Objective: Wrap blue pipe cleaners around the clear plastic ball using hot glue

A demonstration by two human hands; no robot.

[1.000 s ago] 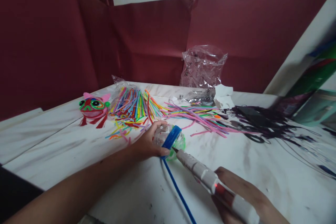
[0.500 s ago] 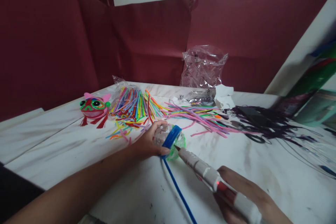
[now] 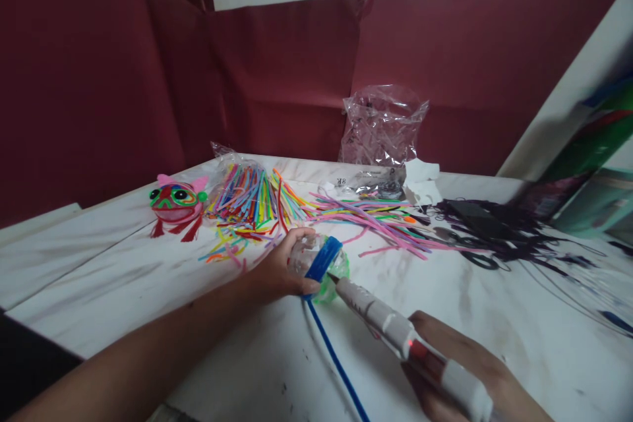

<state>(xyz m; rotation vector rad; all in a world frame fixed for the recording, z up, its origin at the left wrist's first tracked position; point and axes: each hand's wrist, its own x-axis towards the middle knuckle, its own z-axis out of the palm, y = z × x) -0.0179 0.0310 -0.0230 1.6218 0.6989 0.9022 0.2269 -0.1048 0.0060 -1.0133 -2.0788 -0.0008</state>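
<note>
Low over the white table, my left hand [image 3: 291,267] grips a small clear plastic piece [image 3: 302,250], rounded like a bottle end, with a green edge. A blue pipe cleaner [image 3: 324,260] is wrapped around it in a band, and its loose tail [image 3: 336,359] runs down toward the near edge of the view. In my right hand [image 3: 459,356] is a white glue gun [image 3: 380,316] with a glowing red light. Its dark nozzle points at the lower side of the blue band; whether it touches I cannot tell.
A decorated animal head [image 3: 175,204] stands at left. Beside it lie a bundle of colourful pipe cleaners [image 3: 247,194] and loose pink ones [image 3: 390,231]. Dark cords [image 3: 509,231] and scissors [image 3: 479,258] are at right. Behind stands a clear plastic bag [image 3: 383,125].
</note>
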